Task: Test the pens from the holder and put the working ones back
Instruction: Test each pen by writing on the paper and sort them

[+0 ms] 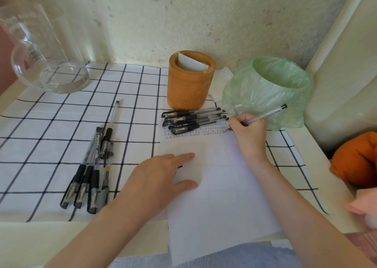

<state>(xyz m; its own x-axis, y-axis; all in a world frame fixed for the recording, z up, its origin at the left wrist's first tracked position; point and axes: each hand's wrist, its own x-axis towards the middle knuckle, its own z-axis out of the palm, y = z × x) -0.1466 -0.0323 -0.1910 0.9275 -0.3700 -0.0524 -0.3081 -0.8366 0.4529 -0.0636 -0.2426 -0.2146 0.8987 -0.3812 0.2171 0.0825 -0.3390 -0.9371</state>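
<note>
My right hand grips a clear gel pen with its tip on the top right of a white paper sheet, beside rows of small written marks. My left hand lies flat on the sheet's left part, fingers straight. An orange-brown pen holder stands behind the sheet with only a white card inside. Several capped black-grip pens lie in a row in front of the holder. Another bunch of several pens lies on the checked cloth at the left.
A bin lined with a green plastic bag stands right of the holder. Glass vessels sit at the back left. The black-and-white checked cloth covers the table. An orange cloth item lies at the right edge.
</note>
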